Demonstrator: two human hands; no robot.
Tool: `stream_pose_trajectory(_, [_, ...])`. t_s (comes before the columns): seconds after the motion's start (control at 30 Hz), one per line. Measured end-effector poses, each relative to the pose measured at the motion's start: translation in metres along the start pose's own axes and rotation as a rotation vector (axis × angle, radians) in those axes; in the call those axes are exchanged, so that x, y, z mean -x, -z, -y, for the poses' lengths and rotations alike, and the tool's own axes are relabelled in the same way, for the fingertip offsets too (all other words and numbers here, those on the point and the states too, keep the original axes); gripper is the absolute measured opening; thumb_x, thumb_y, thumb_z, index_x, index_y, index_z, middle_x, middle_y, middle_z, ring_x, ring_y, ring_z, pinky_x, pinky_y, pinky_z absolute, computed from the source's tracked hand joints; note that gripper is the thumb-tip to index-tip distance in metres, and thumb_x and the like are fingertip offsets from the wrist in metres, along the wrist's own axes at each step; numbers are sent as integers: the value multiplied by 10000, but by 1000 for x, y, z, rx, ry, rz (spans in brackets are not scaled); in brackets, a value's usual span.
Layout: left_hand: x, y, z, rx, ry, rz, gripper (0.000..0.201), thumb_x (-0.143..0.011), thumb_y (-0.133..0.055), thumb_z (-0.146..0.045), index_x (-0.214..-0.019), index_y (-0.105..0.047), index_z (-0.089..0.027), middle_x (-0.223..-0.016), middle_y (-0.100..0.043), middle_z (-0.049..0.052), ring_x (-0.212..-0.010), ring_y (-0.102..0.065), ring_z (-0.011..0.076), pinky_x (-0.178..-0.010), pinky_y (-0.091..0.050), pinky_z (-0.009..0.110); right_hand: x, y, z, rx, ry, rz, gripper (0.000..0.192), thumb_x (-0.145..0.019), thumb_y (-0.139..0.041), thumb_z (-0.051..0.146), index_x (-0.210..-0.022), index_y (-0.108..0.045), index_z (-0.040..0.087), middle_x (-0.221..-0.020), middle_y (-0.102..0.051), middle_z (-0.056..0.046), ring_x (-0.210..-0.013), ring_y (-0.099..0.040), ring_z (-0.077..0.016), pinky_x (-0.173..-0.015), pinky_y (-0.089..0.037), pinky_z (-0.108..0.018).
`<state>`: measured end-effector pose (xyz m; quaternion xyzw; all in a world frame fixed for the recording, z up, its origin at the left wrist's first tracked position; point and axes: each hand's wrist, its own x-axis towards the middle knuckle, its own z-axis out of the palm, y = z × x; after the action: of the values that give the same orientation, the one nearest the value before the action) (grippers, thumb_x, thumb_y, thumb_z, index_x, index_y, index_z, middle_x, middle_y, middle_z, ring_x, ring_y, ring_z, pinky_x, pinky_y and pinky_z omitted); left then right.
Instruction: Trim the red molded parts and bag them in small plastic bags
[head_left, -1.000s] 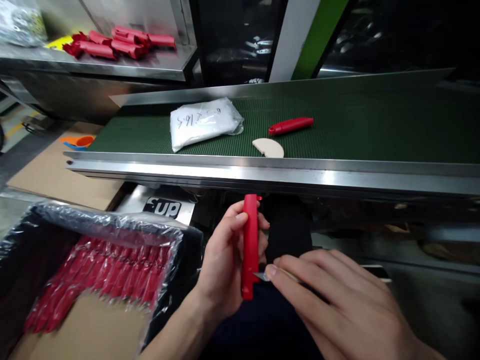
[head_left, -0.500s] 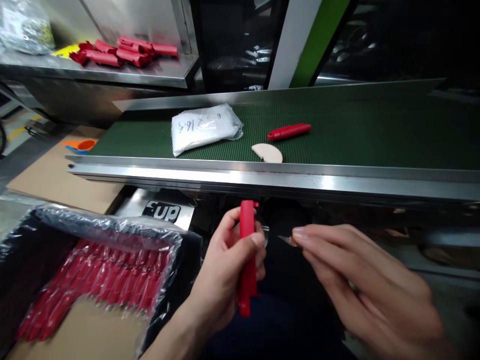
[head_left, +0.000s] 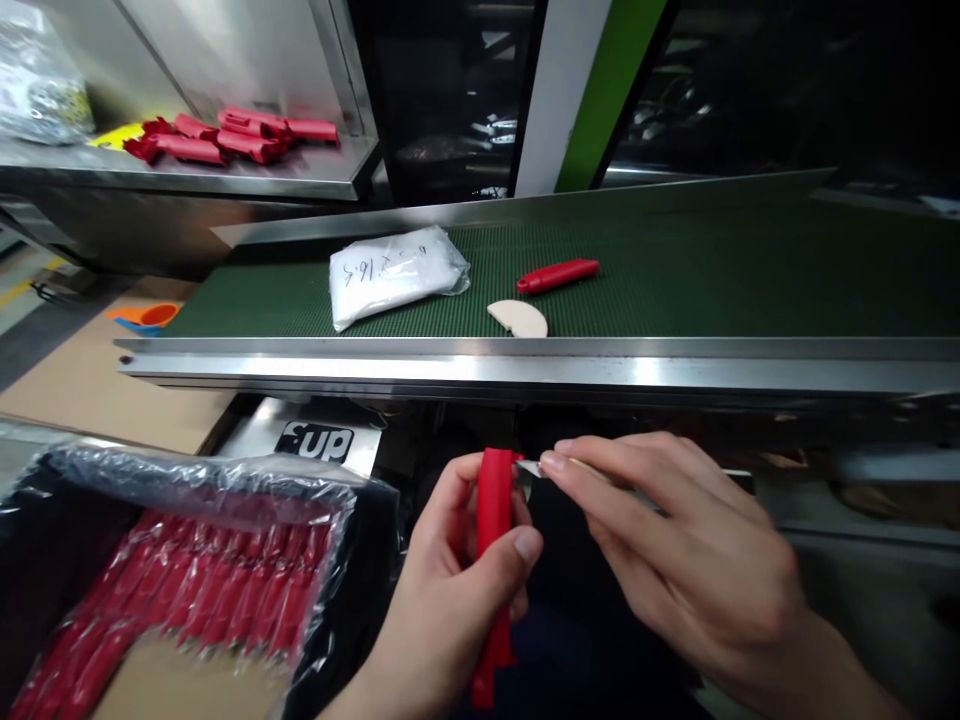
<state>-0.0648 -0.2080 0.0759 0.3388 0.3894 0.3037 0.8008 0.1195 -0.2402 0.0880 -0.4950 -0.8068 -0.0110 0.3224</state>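
- The left hand's fingers are wrapping behind the red part point(head_left: 493, 500), so its far side and part of its lower length are staying out of sight.
- The right hand's fingers are covering most of the thin blade point(head_left: 530, 467); only its pale pointed end is showing clearly, and its handle is hiding in the grip.
- The dark space below the conveyor belt point(head_left: 675, 280) is swallowing detail, and the lower edge of the view is cutting off the black-lined box point(head_left: 225, 472).
- Clear plastic is blurring the outlines of the wrapped red pieces point(head_left: 217, 580) inside that box.
- Handwriting on the white packet point(head_left: 397, 277) is appearing upside down and is proving only partly readable.
- The left hand point(head_left: 461, 575) is closing around the red part, holding it roughly upright in front of the belt, with the thumb lying across its front.
- The right hand point(head_left: 679, 530) is pinching the blade between thumb and fingers, pointing it leftward at the red part's upper end; whether the tip is touching, I cannot tell.
- On the belt, a red piece point(head_left: 558, 276) is lying near a beige disc point(head_left: 519, 317) with a cut-away side.
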Motion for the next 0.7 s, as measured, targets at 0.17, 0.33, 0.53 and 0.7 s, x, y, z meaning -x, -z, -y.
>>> stream_pose_trajectory(0.17, [5, -5, -1, 84, 29, 61, 286, -837, -707, -309, -1054, -532, -247, -831, -527, -30, -525, -425, 23, -460, -355, 145, 1, 0, -12, 77, -38, -68, 445, -822, -601, -51, -1235, -635, 113, -1138, -670, -129, -977, -613, -245, -793, -503, -420])
stream_pose_trajectory(0.33, [5, -6, -1, 180, 65, 73, 246, -857, -666, -250, -1066, -535, -238, -845, -519, -23, -519, -418, 16, -460, -346, 133, 2, 3, -8, -70, -95, -77, 435, -824, -595, -57, -1213, -644, 132, -1149, -656, -117, -1008, -611, -205, -837, -518, -377])
stream_pose_trajectory(0.53, [2, -4, -1, 313, 84, 181, 192, -890, -588, -234, -1068, -520, -218, -819, -504, -8, -492, -390, 23, -434, -340, 134, 1, 2, 5, -99, -69, -56, 415, -845, -566, -41, -1212, -643, 137, -1110, -677, -118, -1012, -617, -208, -819, -526, -362])
stream_pose_trajectory(0.7, [3, -3, -1, 369, 102, 233, 139, -893, -590, -263, -999, -525, -201, -861, -493, 2, -502, -389, 20, -425, -319, 126, -1, 0, 6, -92, -56, -66, 388, -859, -551, -25, -1200, -649, 133, -1079, -690, -118, -991, -633, -208, -806, -538, -362])
